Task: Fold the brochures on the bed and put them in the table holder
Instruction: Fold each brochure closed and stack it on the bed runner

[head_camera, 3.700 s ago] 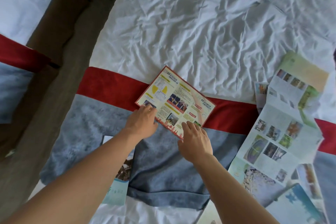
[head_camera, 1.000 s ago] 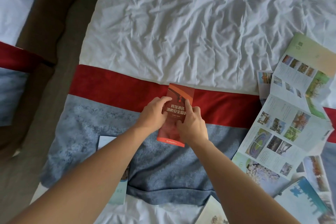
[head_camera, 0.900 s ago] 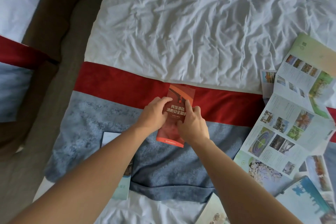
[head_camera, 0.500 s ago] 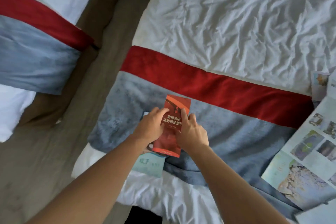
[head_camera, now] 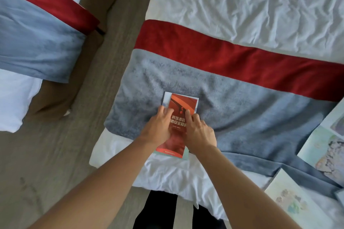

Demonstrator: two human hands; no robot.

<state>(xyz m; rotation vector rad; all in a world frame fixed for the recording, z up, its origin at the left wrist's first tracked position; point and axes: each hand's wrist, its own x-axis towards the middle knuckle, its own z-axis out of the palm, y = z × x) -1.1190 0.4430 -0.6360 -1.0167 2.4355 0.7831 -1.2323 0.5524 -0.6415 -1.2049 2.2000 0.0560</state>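
Note:
A folded red brochure (head_camera: 183,103) with white lettering lies flat on a pale folded brochure (head_camera: 166,98), whose edges peek out at the top and left. Both rest on the grey bed runner (head_camera: 242,109) near the bed's foot. My left hand (head_camera: 158,128) grips the red brochure's left edge with curled fingers. My right hand (head_camera: 200,132) holds its right edge, index finger stretched over the cover. The table holder is not in view.
Unfolded brochures (head_camera: 323,150) lie at the bed's right edge, another (head_camera: 290,197) nearer me. A second bed (head_camera: 37,39) stands at the left across a strip of brown floor (head_camera: 93,80). My dark-trousered legs (head_camera: 158,210) stand against the bed's foot.
The open brochure has been folded into a narrow red one. Both hands carried it left and toward me and set it down on the pale folded brochure.

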